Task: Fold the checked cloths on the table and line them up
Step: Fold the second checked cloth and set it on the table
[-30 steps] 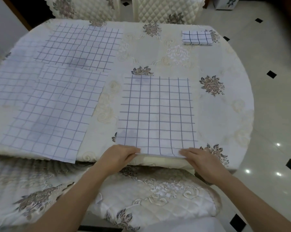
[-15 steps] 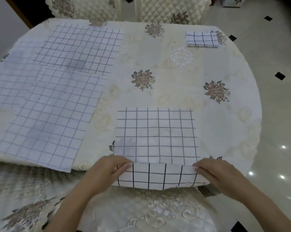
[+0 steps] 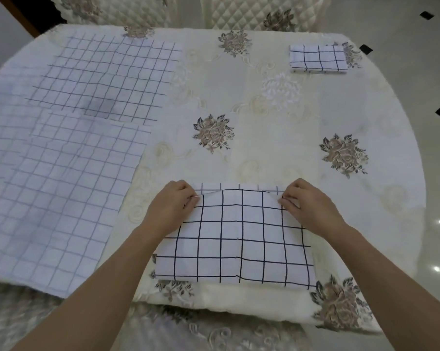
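1. Since the earlier frames, the near edge of the middle cloth [image 3: 234, 236] has been lifted and carried away from the person, so that the cloth is now doubled over with its dark-lined side up.
2. The tabletop [image 3: 264, 153] is covered by a cream quilted cover with flower patterns.
3. One spread cloth [image 3: 107, 79] is laid flat at the far left. A second flat cloth [image 3: 57, 198] is laid at the near left, and their edges meet.
4. The middle cloth is placed at the near edge of the tabletop, straight in front of the person. A thin strip of its lower layer is seen beyond the far edge of the upper layer.
5. A small folded cloth [image 3: 317, 58] is set at the far right, well apart from the others.
6. The far left corner of the upper layer is pinched by the left hand [image 3: 170, 206], and the far right corner by the right hand [image 3: 307, 206]. The fingers of both hands are curled.
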